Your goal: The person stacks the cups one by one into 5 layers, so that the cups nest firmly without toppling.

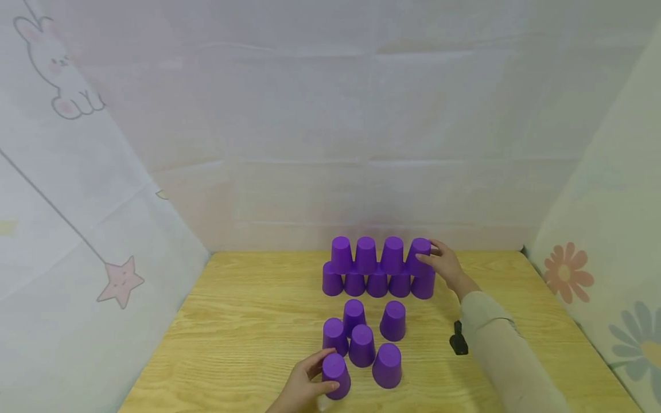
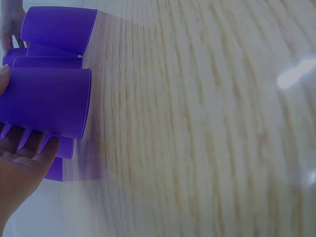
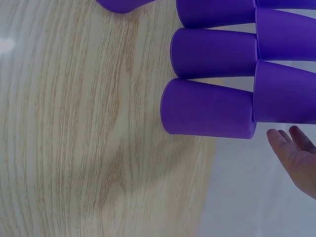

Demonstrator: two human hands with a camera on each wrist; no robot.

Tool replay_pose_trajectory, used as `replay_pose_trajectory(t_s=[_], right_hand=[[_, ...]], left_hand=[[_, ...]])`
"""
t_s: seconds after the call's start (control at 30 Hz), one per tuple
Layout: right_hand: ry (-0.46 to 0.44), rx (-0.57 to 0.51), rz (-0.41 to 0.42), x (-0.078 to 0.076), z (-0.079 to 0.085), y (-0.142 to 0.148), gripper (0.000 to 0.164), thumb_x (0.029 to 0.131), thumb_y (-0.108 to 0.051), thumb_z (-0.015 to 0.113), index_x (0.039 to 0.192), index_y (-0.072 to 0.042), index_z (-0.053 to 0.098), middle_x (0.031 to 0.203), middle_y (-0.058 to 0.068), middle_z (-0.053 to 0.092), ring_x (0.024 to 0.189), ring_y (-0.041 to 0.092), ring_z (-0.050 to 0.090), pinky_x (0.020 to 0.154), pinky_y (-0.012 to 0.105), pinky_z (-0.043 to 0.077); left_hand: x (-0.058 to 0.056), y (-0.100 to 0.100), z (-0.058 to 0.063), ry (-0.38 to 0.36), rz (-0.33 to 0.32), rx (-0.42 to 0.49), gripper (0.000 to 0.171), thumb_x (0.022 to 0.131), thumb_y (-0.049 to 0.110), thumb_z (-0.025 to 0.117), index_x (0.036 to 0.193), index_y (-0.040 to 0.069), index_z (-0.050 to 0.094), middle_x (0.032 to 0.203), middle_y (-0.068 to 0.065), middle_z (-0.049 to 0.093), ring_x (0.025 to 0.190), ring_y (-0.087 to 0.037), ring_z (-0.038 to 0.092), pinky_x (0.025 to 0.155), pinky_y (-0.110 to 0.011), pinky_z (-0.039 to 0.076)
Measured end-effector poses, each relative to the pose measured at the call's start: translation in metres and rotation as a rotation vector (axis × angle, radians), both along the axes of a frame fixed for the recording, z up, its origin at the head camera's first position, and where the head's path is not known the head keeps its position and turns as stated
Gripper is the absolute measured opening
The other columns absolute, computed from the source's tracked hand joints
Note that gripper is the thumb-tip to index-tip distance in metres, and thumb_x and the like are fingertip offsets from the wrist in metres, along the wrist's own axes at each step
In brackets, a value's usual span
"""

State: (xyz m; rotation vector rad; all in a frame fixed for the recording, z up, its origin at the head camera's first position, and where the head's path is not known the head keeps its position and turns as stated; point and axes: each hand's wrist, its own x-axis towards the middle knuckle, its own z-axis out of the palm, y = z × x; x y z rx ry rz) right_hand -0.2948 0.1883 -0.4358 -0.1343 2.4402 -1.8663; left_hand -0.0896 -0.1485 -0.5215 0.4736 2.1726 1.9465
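"What has the left hand (image 1: 302, 383) got?"

"A plain purple cup (image 1: 338, 381), upside down near the front of the tabletop (image 1: 232, 321), thumb and fingers wrapped round its sides."

"And the right hand (image 1: 447, 267)?"

"Not gripping, by the look of it. The fingers are loosely spread beside the rightmost cup (image 1: 415, 267) of the upper row (image 1: 365, 255); from the wrist there's a thin gap."

"How do those rows stand?"

"Four upside-down cups resting on a lower row (image 1: 377, 285) of five, towards the back. Five loose cups (image 1: 361, 347) stand between them and us, some close together."

"Any writing on that black object (image 1: 458, 342) near the pale sleeve (image 1: 508, 350)?"

"Too small to make out. The left-hand cloth (image 1: 62, 183) carries pictures: a rabbit, a pink star (image 1: 121, 281)."
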Motion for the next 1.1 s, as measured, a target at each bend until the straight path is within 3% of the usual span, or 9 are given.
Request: replay_pose_trajectory(t_s=[0.27, 0.6, 0.9, 1.1], right_hand=[[0.040, 0.001, 0.032, 0.005, 0.001, 0.003, 0.069, 0.080, -0.017, 0.062, 0.133, 0.003, 0.023, 0.125, 0.031, 0.033, 0.113, 0.043, 0.032, 0.090, 0.050, 0.032], [0.053, 0.084, 0.069, 0.017, 0.001, 0.010, 0.073, 0.079, -0.026, 0.063, 0.134, 0.000, 0.023, 0.129, 0.030, 0.027, 0.113, 0.045, 0.030, 0.089, 0.053, 0.031], [0.065, 0.083, 0.112, 0.030, -0.001, 0.018, 0.073, 0.080, -0.027, 0.061, 0.135, 0.000, 0.020, 0.128, 0.031, 0.028, 0.113, 0.046, 0.030, 0.090, 0.054, 0.030], [0.077, 0.042, 0.121, 0.040, -0.002, 0.018, 0.074, 0.079, -0.025, 0.063, 0.134, 0.000, 0.022, 0.127, 0.032, 0.029, 0.113, 0.046, 0.032, 0.089, 0.053, 0.031]], left_hand=[[0.000, 0.000, 0.000, -0.005, 0.016, 0.002, 0.053, 0.074, 0.002, 0.065, 0.122, -0.008, 0.042, 0.119, -0.021, 0.047, 0.102, -0.021, 0.049, 0.087, -0.031, 0.038], [0.001, 0.000, 0.004, 0.012, 0.029, 0.027, 0.054, 0.074, 0.002, 0.066, 0.121, -0.010, 0.042, 0.116, -0.021, 0.048, 0.100, -0.021, 0.051, 0.086, -0.030, 0.040], [0.000, -0.001, 0.020, 0.028, 0.019, 0.062, 0.054, 0.073, 0.003, 0.067, 0.120, -0.008, 0.043, 0.111, -0.018, 0.052, 0.098, -0.017, 0.051, 0.085, -0.031, 0.041], [-0.004, -0.005, 0.034, 0.060, -0.038, 0.054, 0.054, 0.073, 0.003, 0.066, 0.120, -0.009, 0.043, 0.110, -0.017, 0.053, 0.097, -0.018, 0.052, 0.084, -0.033, 0.042]])
